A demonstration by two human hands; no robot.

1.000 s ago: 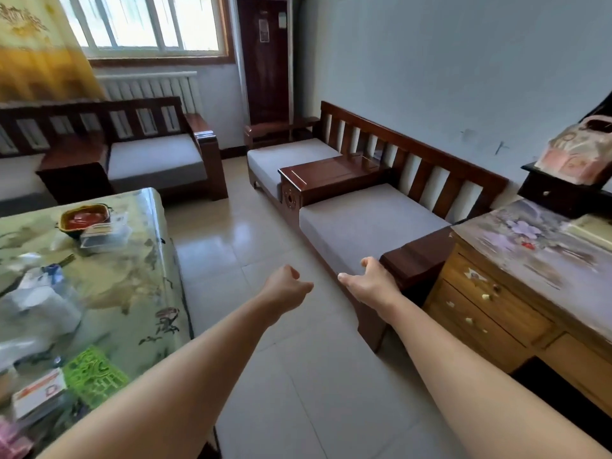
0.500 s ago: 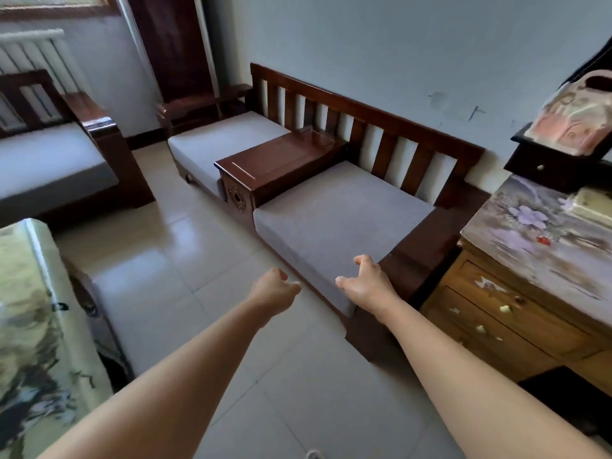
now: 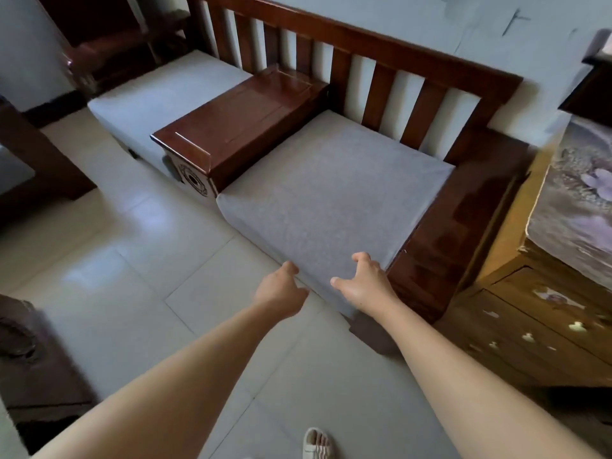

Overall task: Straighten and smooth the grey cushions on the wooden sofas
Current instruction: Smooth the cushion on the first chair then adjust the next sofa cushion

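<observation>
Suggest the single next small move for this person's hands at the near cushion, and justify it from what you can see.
Probably lower both hands onto the front edge of the near grey cushion and take hold. The right hand hangs over the front corner with fingers spread; the left hand is loosely curled just off the edge, above the floor. Neither plainly has a grip yet, and the cushion top looks flat.

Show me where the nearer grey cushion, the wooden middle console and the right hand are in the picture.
nearer grey cushion (image 3: 331, 200): head view, centre of its top face.
wooden middle console (image 3: 245, 124): head view, its flat top.
right hand (image 3: 364, 286): head view, back of the hand.
</observation>
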